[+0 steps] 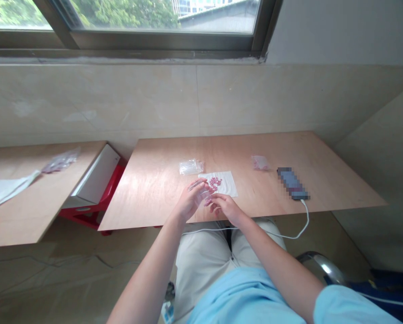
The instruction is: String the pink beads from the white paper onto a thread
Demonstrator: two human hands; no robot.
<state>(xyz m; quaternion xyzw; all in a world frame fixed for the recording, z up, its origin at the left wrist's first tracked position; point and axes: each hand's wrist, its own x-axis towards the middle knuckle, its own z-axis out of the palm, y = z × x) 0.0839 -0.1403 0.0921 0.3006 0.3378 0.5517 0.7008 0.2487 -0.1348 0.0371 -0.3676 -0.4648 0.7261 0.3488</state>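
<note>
Centre of frame: clear bag (204, 195) apparently pinched in left hand (192, 198), best kept steady; right hand (226, 206) curled alongside, finger grip cannot be told. Red beads (215, 182) spread on white cloth (230, 181), just above.

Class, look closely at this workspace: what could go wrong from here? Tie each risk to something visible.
The small red pieces lie loose on the white sheet; the left hand, close beside them, might scatter some. The white cable hangs past the table's front edge and runs across the lap, so a snag could drag the phone off.
</note>
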